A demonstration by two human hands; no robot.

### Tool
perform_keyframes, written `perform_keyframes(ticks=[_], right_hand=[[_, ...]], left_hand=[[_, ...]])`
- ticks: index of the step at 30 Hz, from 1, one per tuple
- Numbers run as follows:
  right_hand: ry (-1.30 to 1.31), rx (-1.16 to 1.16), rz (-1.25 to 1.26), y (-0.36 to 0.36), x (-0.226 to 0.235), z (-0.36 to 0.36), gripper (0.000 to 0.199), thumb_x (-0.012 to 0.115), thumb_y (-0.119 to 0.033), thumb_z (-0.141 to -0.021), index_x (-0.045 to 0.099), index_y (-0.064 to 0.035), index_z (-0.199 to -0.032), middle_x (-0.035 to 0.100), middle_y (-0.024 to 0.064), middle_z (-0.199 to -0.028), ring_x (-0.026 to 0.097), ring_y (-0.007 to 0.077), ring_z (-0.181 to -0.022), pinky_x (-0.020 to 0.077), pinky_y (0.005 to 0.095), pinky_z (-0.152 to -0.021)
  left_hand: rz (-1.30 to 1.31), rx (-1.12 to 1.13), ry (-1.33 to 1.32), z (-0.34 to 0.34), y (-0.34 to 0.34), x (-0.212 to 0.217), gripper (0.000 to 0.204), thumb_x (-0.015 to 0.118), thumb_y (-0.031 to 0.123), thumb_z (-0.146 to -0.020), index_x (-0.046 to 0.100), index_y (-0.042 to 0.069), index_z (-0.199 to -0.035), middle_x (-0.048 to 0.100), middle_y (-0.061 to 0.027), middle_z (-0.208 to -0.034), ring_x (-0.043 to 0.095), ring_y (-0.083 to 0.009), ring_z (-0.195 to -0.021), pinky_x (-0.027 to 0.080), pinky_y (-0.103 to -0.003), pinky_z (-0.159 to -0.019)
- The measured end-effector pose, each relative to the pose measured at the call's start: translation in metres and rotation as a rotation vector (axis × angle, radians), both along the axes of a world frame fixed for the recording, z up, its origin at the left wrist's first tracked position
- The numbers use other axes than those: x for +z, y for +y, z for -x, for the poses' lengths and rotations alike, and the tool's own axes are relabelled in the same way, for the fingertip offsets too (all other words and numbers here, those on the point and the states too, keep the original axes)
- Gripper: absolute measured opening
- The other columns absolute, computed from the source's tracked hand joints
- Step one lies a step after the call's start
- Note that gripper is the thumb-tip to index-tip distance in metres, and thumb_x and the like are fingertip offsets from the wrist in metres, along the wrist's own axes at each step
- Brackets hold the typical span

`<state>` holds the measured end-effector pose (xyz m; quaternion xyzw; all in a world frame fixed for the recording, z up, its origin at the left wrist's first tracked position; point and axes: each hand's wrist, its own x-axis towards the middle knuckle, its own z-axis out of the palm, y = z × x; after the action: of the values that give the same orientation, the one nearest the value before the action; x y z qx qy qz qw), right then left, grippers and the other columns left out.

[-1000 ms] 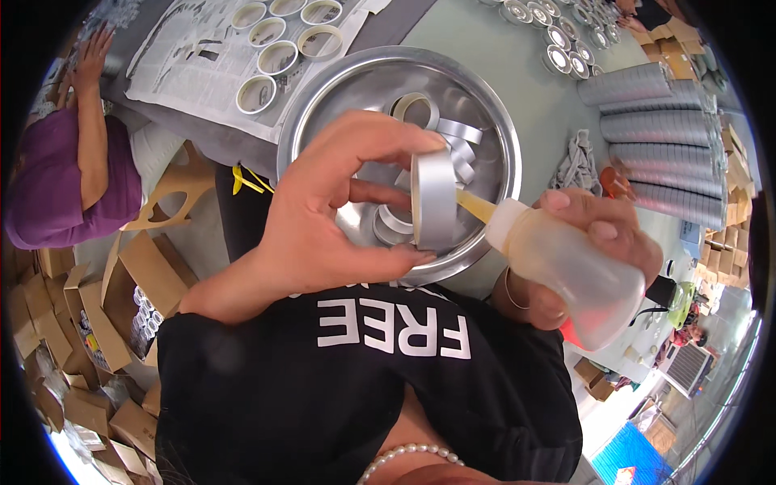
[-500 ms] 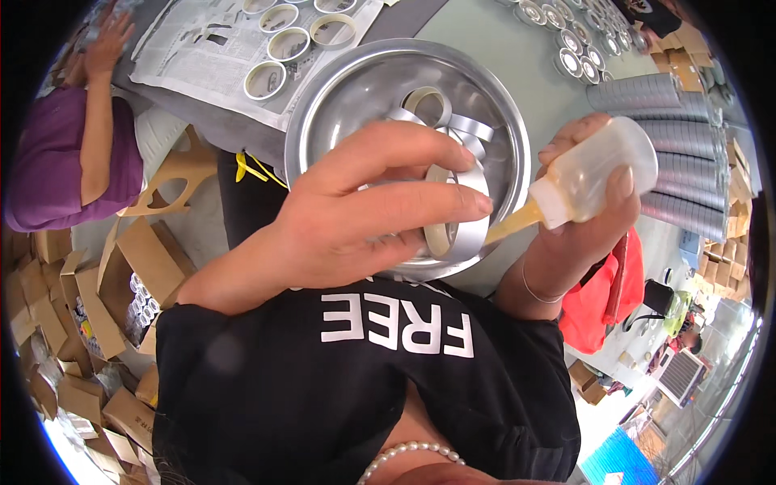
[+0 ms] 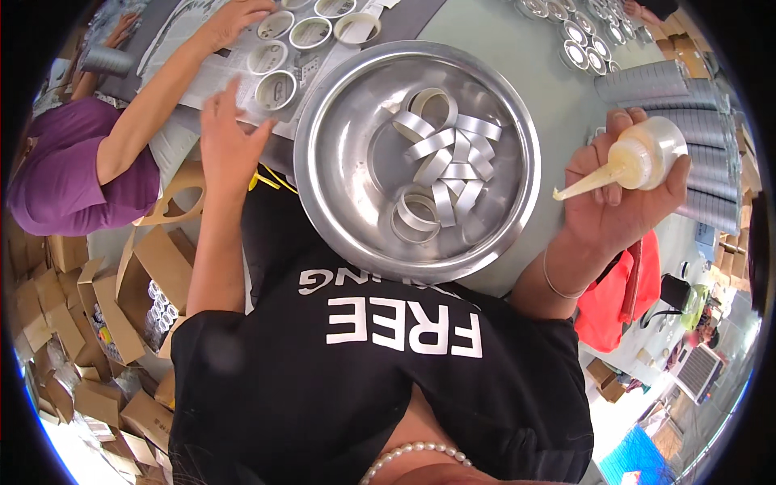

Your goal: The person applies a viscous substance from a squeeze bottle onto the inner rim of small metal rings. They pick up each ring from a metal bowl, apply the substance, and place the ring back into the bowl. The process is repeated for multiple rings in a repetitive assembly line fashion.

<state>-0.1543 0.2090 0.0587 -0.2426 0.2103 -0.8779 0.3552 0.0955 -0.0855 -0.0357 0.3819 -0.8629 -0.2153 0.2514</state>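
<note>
My right hand (image 3: 618, 182) grips a translucent squeeze bottle (image 3: 668, 145) with yellowish contents. Its tapered nozzle (image 3: 588, 182) points left, to the right of the steel bowl and apart from it. In that round metal bowl (image 3: 339, 234) lies a loose heap of several silvery rings (image 3: 461, 171). My left hand (image 3: 226, 133) is left of the bowl, fingers apart and holding nothing. Nearest to its fingertips is a pale ring-shaped piece (image 3: 276, 90) standing on the newspaper (image 3: 229, 69), in a group of several like it.
A co-worker in a purple top (image 3: 89, 166) reaches an arm over the newspaper. Opened cardboard boxes (image 3: 166, 263) lie at lower left. Stacked grey ridged tubes (image 3: 687, 137) flank the right hand, with several round metal pieces (image 3: 575, 55) beyond. A red cloth item (image 3: 618, 299) hangs below.
My left hand has let go of the ring it held over the bowl and moved left toward the newspaper. My right hand has drawn the bottle away rightward. The co-worker's arm has reached in.
</note>
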Motion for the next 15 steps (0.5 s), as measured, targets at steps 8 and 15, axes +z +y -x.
perform_keyframes(ticks=[8, 15], right_hand=[[-0.024, -0.046, -0.005, -0.003, 0.002, -0.005, 0.063, 0.047, -0.051, -0.090, 0.044, 0.0057, -0.116, 0.058, 0.0235, -0.105, 0.052, 0.0178, -0.043, 0.0470, 0.0293, -0.042], [-0.027, -0.165, -0.025, 0.003, 0.008, -0.007, 0.063, 0.051, -0.050, -0.089, 0.044, 0.0075, -0.115, 0.057, 0.0250, -0.101, 0.050, 0.0185, -0.041, 0.0442, 0.0268, -0.037]], left_hand=[[-0.294, -0.482, -0.014, 0.074, 0.079, 0.018, 0.050, 0.070, 0.035, -0.081, 0.060, 0.000, -0.115, 0.061, -0.0154, -0.102, 0.061, -0.0231, -0.083, 0.051, -0.033, -0.077], [-0.413, -0.719, -0.256, 0.088, 0.068, 0.013, 0.064, 0.076, 0.033, -0.070, 0.056, -0.001, -0.120, 0.057, -0.0157, -0.102, 0.061, -0.0282, -0.088, 0.049, -0.036, -0.080]])
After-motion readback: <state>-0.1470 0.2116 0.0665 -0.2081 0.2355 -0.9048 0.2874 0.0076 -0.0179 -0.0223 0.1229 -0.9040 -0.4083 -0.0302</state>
